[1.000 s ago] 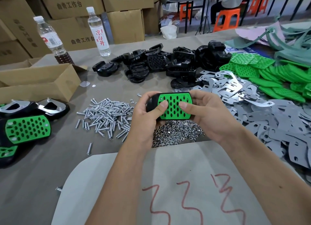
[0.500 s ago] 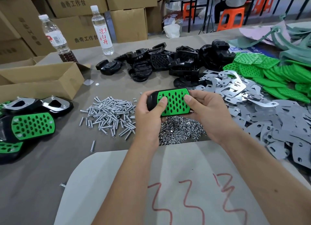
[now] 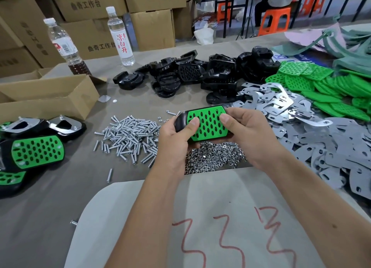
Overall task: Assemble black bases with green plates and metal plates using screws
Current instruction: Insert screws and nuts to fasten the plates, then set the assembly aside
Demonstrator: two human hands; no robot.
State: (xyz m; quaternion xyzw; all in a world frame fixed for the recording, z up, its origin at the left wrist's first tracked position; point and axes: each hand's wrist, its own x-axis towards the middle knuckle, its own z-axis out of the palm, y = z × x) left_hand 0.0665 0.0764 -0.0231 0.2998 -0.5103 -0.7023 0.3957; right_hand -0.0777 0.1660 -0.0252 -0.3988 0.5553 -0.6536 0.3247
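Green plate [image 3: 207, 123] sits on a black base [image 3: 180, 121], gripped by both hands [image 3: 176, 139] over the nuts [image 3: 214, 157] at the middle of the surface [image 3: 60, 197]. No screws [image 3: 128, 135], at nine o'clock, look fitted, so I think the plate could slide off.

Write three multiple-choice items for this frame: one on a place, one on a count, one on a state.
1. Where does the screw pile lie relative to the left hand?
A. to its left
B. to its right
C. under the bottles

2. How many water bottles stand on the table?
A. one
B. two
C. four

3. What is the state of the green plate?
A. lying loose on the table
B. held on a black base by both hands
C. inside the cardboard box

Answers: 1 A, the screws spread left of that hand. 2 B, two capped bottles stand near the boxes. 3 B, both thumbs press it; the right hand grips too.
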